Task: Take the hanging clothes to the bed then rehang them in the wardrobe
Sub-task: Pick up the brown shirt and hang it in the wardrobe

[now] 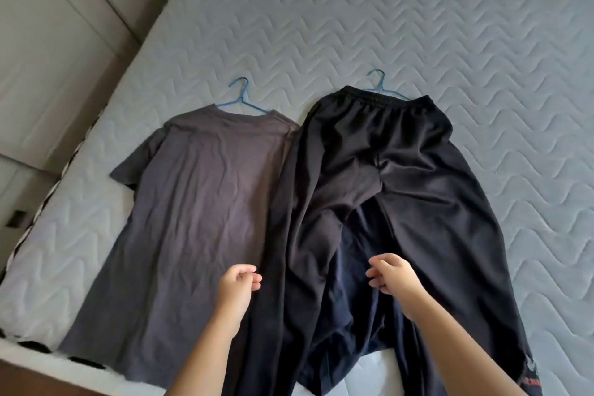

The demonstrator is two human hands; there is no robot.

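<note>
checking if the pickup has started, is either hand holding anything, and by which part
Nothing is held. The left hand and right hand are above the grey t-shirt and black trousers, fingers loosely curled and empty.

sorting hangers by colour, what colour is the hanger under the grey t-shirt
Blue: the hanger shows its hook above the grey t-shirt collar, in the head view.
</note>
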